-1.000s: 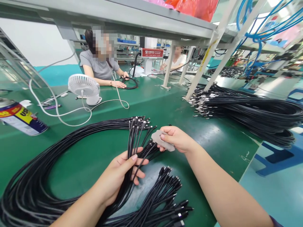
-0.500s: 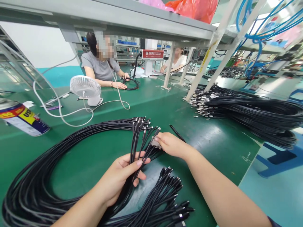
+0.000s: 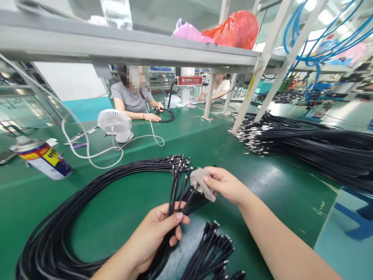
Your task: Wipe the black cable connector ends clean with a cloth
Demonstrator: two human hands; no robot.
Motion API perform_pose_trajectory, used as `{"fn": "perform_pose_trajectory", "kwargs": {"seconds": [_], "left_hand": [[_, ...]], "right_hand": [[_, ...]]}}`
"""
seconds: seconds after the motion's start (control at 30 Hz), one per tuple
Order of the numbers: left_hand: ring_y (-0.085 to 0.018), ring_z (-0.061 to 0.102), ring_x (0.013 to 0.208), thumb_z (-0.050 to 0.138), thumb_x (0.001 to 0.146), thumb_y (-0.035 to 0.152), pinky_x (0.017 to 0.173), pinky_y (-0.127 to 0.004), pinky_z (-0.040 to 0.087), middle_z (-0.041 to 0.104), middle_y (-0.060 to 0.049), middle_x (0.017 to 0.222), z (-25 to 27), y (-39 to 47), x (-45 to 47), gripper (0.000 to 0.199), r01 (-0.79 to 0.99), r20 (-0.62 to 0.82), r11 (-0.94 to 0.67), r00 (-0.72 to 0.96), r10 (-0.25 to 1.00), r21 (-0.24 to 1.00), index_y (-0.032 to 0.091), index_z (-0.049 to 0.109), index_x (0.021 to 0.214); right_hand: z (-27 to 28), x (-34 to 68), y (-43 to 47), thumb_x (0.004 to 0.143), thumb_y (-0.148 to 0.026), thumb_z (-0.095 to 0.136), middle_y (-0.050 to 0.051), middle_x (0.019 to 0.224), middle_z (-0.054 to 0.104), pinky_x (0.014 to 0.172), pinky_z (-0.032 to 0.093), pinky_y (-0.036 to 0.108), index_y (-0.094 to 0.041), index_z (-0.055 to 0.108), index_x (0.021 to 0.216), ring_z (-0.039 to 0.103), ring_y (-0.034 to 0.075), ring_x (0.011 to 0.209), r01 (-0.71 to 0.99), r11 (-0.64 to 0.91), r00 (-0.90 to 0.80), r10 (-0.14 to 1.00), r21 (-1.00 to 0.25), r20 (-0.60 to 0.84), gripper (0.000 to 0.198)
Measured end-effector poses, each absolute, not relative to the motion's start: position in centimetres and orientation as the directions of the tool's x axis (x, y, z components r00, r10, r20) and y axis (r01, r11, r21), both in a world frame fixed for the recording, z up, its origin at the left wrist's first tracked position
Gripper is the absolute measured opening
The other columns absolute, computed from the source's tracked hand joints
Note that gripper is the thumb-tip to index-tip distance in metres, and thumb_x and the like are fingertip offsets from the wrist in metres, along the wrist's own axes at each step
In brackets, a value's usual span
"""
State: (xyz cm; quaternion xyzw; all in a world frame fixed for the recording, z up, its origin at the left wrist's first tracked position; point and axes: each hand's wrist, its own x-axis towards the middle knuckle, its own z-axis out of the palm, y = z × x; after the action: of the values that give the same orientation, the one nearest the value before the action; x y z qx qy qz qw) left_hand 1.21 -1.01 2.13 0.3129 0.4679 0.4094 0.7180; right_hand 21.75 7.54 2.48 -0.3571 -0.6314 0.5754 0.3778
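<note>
My left hand [image 3: 163,229] is closed around a bunch of black cables [image 3: 174,186], their metal-tipped plugs pointing up and away. In my right hand [image 3: 224,184] is a greyish-white cloth [image 3: 204,184], pinched between thumb and fingers. The cloth lies against the plug end of one held cable, hiding that plug. Behind my hands, a looped bundle of black cables [image 3: 87,186] curves across the green table, plug ends toward the middle. Another group of cable ends [image 3: 214,249] lies on the near side, right of my left hand.
A spray can [image 3: 46,159] and a small white fan [image 3: 115,122] with its white cord stand at the left. A large cable bundle [image 3: 305,144] lies at the right by the shelf posts [image 3: 247,99]. Across the table a co-worker [image 3: 132,97] handles a cable coil.
My right hand has opened the cloth out and moved it over the plug end, which showed bare before. The left hand keeps its hold. The camera view has tilted up.
</note>
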Motion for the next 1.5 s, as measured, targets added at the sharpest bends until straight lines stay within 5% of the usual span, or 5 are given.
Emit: {"fn": "perform_pose_trajectory", "kwargs": {"seconds": [0.2, 0.37, 0.53, 0.73, 1.5], "left_hand": [[-0.006, 0.046, 0.039, 0.085, 0.062, 0.035, 0.039, -0.019, 0.028, 0.071, -0.004, 0.064, 1.3, -1.1, 1.1, 0.04, -0.284, -0.424, 0.48, 0.239, 0.874, 0.83, 0.013, 0.069, 0.091], [-0.005, 0.043, 0.039, 0.083, 0.066, 0.033, 0.039, -0.019, 0.026, 0.071, -0.005, 0.066, 0.7, -1.1, 0.9, 0.037, -0.312, -0.406, 0.469, 0.247, 0.88, 0.826, 0.013, 0.069, 0.094], [-0.005, 0.046, 0.041, 0.086, 0.062, 0.033, 0.041, -0.02, 0.028, 0.072, -0.005, 0.071, 0.9, -1.2, 0.9, 0.04, -0.321, -0.403, 0.479, 0.276, 0.873, 0.817, 0.013, 0.071, 0.093], [-0.006, 0.052, 0.045, 0.085, 0.063, 0.038, 0.043, -0.02, 0.032, 0.074, -0.011, 0.084, 0.7, -1.3, 0.9, 0.038, -0.27, -0.385, 0.479, 0.334, 0.86, 0.836, 0.013, 0.071, 0.088], [-0.004, 0.035, 0.047, 0.083, 0.063, 0.045, 0.046, -0.022, 0.019, 0.06, 0.001, 0.064, 0.8, -1.3, 1.1, 0.043, -0.229, -0.409, 0.501, 0.352, 0.842, 0.834, 0.012, 0.064, 0.083]], "right_hand": [[2.3, 20.9, 7.1, 0.062, -0.051, 0.081, -0.005, 0.056, 0.047, 0.044, 0.031, 0.019, -0.017, 0.046, 0.065, 0.041, 0.007, 0.048, 0.039, 0.006, -0.502, 0.865, -0.999, -0.015, 0.048], [1.6, 21.6, 7.5, 0.074, -0.061, 0.067, -0.001, 0.056, 0.054, 0.043, 0.034, 0.02, -0.015, 0.057, 0.075, 0.044, 0.008, 0.045, 0.06, -0.021, -0.545, 0.837, -0.998, -0.05, 0.047], [1.2, 21.4, 7.5, 0.062, -0.052, 0.081, -0.007, 0.048, 0.042, 0.038, 0.024, 0.018, -0.017, 0.05, 0.066, 0.034, 0.005, 0.04, 0.085, -0.039, -0.497, 0.864, -0.996, -0.076, 0.047], [1.4, 21.4, 7.2, 0.065, -0.059, 0.077, 0.001, 0.064, 0.059, 0.049, 0.04, 0.022, -0.014, 0.058, 0.077, 0.052, 0.01, 0.053, -0.037, -0.094, -0.546, 0.836, -0.995, -0.059, 0.049], [1.5, 21.8, 7.4, 0.062, -0.062, 0.076, -0.003, 0.046, 0.05, 0.035, 0.031, 0.019, -0.016, 0.052, 0.063, 0.042, 0.007, 0.038, 0.12, -0.063, -0.476, 0.872, -0.991, -0.113, 0.052]]}}
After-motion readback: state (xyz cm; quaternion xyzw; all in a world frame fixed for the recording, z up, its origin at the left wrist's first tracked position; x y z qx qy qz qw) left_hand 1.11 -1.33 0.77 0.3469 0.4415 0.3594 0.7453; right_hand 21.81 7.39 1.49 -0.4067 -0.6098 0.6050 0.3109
